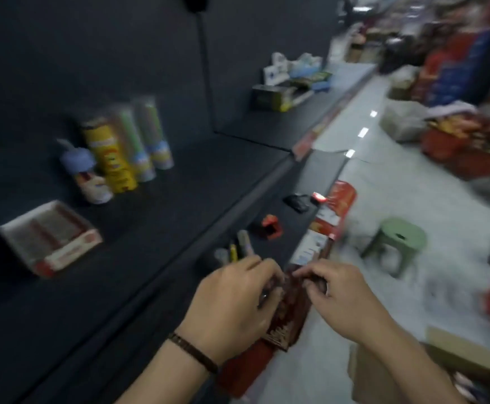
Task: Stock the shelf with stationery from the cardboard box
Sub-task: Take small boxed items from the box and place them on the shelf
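Stock already on the dark metal shelf (179, 205) at far left: a white-and-red open cardboard tray (48, 237), then a cluster of upright cylindrical tubes (127, 153). Further right, our left hand (232, 304) has its grip curled round a few pens (239, 247) and steadies a dark red patterned pack (284, 316), held in front of the shelf's edge. Our right hand (343, 293) has its grip pinched on the pack's top end. The brown cardboard box (442, 371) sits on the floor at lower right, partly out of view. We judge the step in hand to be opening the pack; blur hides its contents. The next move calls for freeing those contents and setting them on bare shelf near the tray.
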A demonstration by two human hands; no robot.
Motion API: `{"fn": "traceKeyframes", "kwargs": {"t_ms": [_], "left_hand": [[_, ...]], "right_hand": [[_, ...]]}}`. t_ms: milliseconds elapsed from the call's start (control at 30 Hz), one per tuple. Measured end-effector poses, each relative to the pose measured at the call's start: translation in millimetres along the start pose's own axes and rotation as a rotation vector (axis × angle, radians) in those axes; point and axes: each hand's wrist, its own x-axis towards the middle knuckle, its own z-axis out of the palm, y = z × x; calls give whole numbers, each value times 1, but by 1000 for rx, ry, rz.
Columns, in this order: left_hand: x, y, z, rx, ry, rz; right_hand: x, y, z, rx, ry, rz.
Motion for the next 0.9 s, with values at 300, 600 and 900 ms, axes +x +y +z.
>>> {"fn": "traceKeyframes", "kwargs": {"t_ms": [300, 600, 900], "left_hand": [[70, 191, 253, -28, -738, 137], [105, 349, 495, 46, -1261, 126], [142, 376, 731, 33, -1441, 110]], "right_hand": [[-222, 254, -118, -81, -31, 683], [-377, 454, -172, 54, -54, 1090], [-389, 660, -127, 94, -266, 1240]]}}
